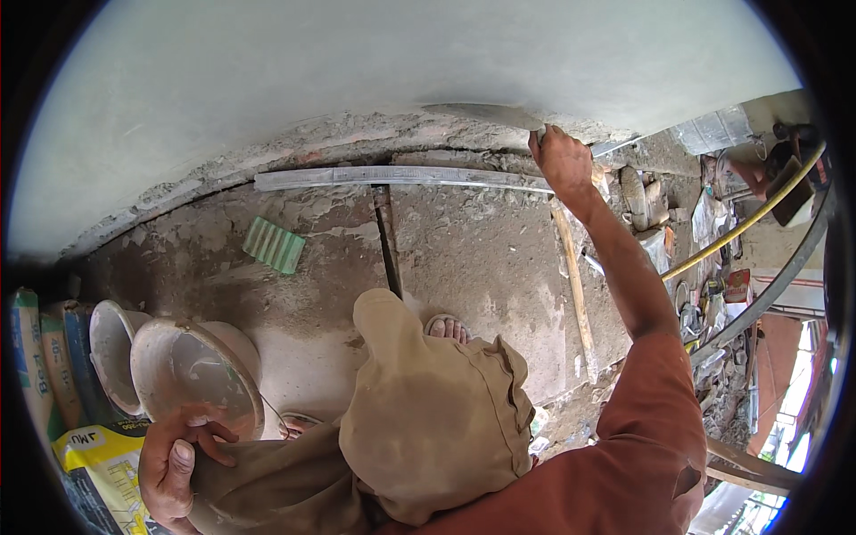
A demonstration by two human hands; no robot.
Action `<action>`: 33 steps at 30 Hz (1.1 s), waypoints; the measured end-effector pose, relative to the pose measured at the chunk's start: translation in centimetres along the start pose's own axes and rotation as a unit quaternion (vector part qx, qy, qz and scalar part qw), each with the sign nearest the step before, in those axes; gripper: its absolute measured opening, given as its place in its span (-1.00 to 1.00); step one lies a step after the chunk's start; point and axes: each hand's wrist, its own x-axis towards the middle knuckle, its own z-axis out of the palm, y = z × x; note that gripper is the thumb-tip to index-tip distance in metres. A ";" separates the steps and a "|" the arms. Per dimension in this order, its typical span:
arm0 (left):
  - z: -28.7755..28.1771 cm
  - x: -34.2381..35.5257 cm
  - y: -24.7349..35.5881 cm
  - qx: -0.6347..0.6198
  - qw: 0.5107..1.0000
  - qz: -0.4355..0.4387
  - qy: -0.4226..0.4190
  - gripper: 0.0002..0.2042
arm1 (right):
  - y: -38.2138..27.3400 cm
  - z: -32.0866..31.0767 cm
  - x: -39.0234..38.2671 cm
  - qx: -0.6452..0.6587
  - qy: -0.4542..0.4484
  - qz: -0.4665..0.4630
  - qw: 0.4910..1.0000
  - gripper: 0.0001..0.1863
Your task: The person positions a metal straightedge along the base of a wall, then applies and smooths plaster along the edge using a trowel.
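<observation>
- Your plastering trowel [486, 113] is at the foot of the grey wall [374, 67], its thin blade lying along the lower margin of the smooth surface.
- The blade's long axis runs left to right, nearly in line with the wall's foot; its free end points left, its handle end right.
- Your right hand [564, 160] has its fingers closed around the handle end, the arm stretched forward and to the right.
- Your left hand [174, 468] is low on the left beside your trousered leg, fingers loosely curled with nothing visible in them; you cannot tell from here how firmly it touches the cloth.
- Smooth wall spreads above the blade and to its left; below lies the ragged edge of a rough strip [303, 143].
- Just under that, a long metal bar [401, 176] runs roughly parallel to the blade, its right end near your right wrist.
- A wooden stick [575, 290] lies lengthwise left of your right forearm, and a ribbed green piece [274, 245] lies farther left.
- Two buckets [241, 343] stand near your left hand, beside a yellow-and-black bag [102, 473]; a yellow hose [749, 218] curves at far right.
</observation>
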 end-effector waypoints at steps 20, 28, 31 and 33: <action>-0.4 -1.0 0.7 0.052 0.997 0.044 -0.024 -0.38 | -2.1 -1.5 -4.3 0.131 -0.007 -0.036 0.991 -0.53; 0.8 -2.1 0.9 -0.001 0.998 0.059 0.022 -0.46 | -2.7 -0.9 -1.4 0.070 -0.002 -0.053 0.996 -0.55; 1.1 -2.1 0.8 0.005 0.998 0.055 0.020 -0.46 | -2.8 -0.7 -0.9 0.070 0.017 -0.057 0.996 -0.55; 1.3 -1.9 0.7 0.010 0.998 0.056 0.035 -0.46 | -2.9 -0.7 -0.6 0.071 0.013 -0.058 0.996 -0.55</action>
